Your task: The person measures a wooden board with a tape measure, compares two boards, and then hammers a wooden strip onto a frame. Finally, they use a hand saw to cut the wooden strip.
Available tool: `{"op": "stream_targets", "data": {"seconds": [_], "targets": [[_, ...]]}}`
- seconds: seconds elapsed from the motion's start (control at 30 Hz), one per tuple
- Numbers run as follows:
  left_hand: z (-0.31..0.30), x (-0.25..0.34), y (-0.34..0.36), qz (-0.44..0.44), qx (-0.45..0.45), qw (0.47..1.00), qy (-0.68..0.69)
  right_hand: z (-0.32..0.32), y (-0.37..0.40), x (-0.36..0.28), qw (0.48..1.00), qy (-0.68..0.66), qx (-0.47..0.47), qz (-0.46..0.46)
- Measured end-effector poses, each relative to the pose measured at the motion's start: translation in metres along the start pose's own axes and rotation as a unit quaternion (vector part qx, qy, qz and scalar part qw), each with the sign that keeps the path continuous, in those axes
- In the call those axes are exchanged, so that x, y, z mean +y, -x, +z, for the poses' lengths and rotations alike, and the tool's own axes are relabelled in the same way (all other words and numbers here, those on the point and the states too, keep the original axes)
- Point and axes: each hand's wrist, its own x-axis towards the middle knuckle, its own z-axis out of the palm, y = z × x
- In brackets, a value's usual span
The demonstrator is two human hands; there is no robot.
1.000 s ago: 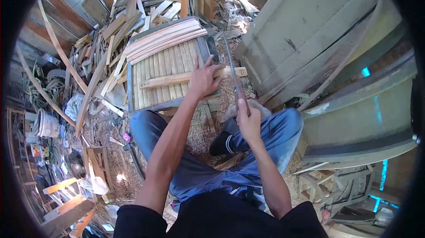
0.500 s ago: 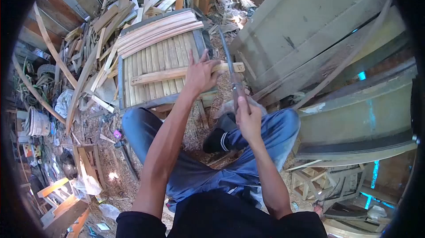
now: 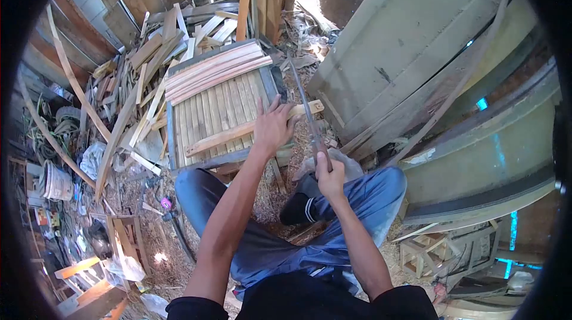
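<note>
My left hand (image 3: 274, 129) presses over a pale wooden strip (image 3: 223, 138), its index and middle fingers stretched past the far edge and the thumb on the right. This strip lies across a slatted wooden panel (image 3: 205, 114) with a dark frame, its right end jutting beyond the frame. In my right hand (image 3: 331, 180), fingers wrap the brown handle of a machete (image 3: 304, 102). The long, narrow grey blade points away from me and crosses the strip near its right end. Several thin pale strips (image 3: 217, 72) lie together on the panel's far part.
Scrap wood (image 3: 161, 52) is heaped behind and left of the panel. Large wooden boards (image 3: 405, 40) lean on the right, beside curved panels (image 3: 488, 159). My bent legs (image 3: 369, 201) flank the work, with shavings on the ground. A pink-and-black object (image 3: 166, 204) lies to the left.
The view has tilted, so the panel and strips sit lower in it. Both hands keep nearly the same places relative to the strip, and the blade still crosses it near the right end.
</note>
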Motion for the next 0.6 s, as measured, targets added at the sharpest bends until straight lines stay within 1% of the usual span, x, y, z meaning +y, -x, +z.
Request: {"op": "stream_targets", "data": {"seconds": [0.03, 0.07, 0.13, 0.17, 0.2, 0.23, 0.27, 0.3, 0.33, 0.37, 0.4, 0.43, 0.47, 0.5, 0.6], "targets": [[0.002, 0.000, 0.001, 0.000, 0.003, 1.000, 0.000, -0.001, -0.001, -0.001, 0.986, -0.137, -0.006, 0.095], [0.005, -0.001, 0.001, -0.003, 0.015, 1.000, -0.003, -0.007, -0.005, -0.003, 0.987, -0.134, -0.008, 0.090], [0.007, 0.002, 0.001, -0.008, 0.029, 1.000, -0.002, -0.022, -0.011, -0.028, 0.958, -0.218, -0.068, 0.173], [0.007, 0.002, 0.000, -0.010, 0.017, 1.000, -0.016, -0.027, -0.011, -0.043, 0.959, -0.216, -0.069, 0.173], [0.006, 0.002, 0.001, -0.012, 0.004, 0.999, -0.032, -0.030, -0.010, -0.061, 0.984, -0.110, -0.051, 0.130], [0.006, 0.003, 0.001, -0.016, 0.003, 0.999, -0.036, -0.031, -0.007, -0.075, 0.996, -0.005, -0.034, 0.085], [0.005, 0.005, 0.001, -0.020, -0.004, 0.999, -0.039, -0.033, 0.002, -0.081, 0.996, -0.009, -0.040, 0.085], [0.003, 0.005, 0.002, -0.024, -0.010, 0.999, -0.041, -0.036, 0.014, -0.084, 0.995, 0.091, -0.040, 0.021], [0.000, 0.004, 0.002, -0.024, -0.009, 0.999, -0.046, -0.040, 0.026, -0.088, 0.980, 0.191, -0.036, -0.044], [-0.003, 0.005, 0.002, -0.027, -0.020, 0.999, -0.042, -0.043, 0.040, -0.091, 0.987, 0.157, -0.020, -0.034], [-0.003, 0.007, 0.001, -0.028, -0.032, 0.998, -0.035, -0.052, 0.053, -0.092, 0.987, 0.157, -0.017, -0.034], [-0.003, 0.007, 0.000, -0.026, -0.031, 0.999, -0.033, -0.064, 0.065, -0.092, 0.985, 0.165, -0.030, 0.024], [-0.004, 0.004, -0.001, -0.002, -0.037, 0.999, -0.035, -0.070, 0.071, -0.091, 0.981, 0.173, -0.044, 0.082], [-0.005, 0.002, 0.000, 0.018, -0.044, 0.998, -0.036, -0.073, 0.072, -0.088, 0.980, 0.174, -0.045, 0.082], [-0.004, -0.003, 0.000, 0.014, -0.036, 0.999, -0.026, -0.069, 0.066, -0.079, 0.981, 0.171, -0.037, 0.085]]}}
